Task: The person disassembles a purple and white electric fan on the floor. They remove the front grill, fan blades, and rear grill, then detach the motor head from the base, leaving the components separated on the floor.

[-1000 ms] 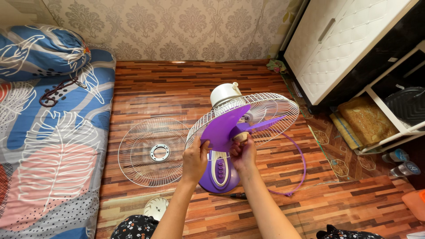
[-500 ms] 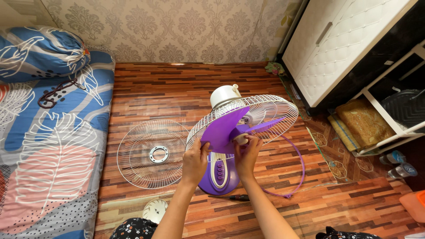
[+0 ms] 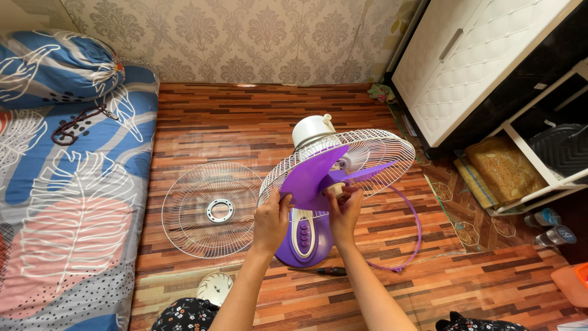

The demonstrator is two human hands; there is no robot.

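Sitting at centre frame on the wooden floor: a small purple-and-white fan, tilted back, with its front cover already off. Lying flat at centre left, just beside the fan and apart from it: the detached white front grille. Curving along the floor at centre right, near the fan's base: the loose purple rim ring. Remaining on the fan: the white rear grille and the purple blade, seated on the hub in front of the white motor housing. Gripping the lower edge of the blade, fingers curled over it: the left hand. Pinching the pale cap at the blade's hub with clenched fingertips: the right hand, apparently working that cap, though turning or mere holding cannot be told. Lying on the floor at lower centre, just below the purple base and untouched: a dark-handled screwdriver. Resting at lower left of centre, near the person's knee: a small round white ribbed part. Judging from this layout: front cover and ring done, blade and rear grille not yet dealt with. Filling the left of the frame: a blue patterned mattress; standing at upper right: a white quilted cabinet.
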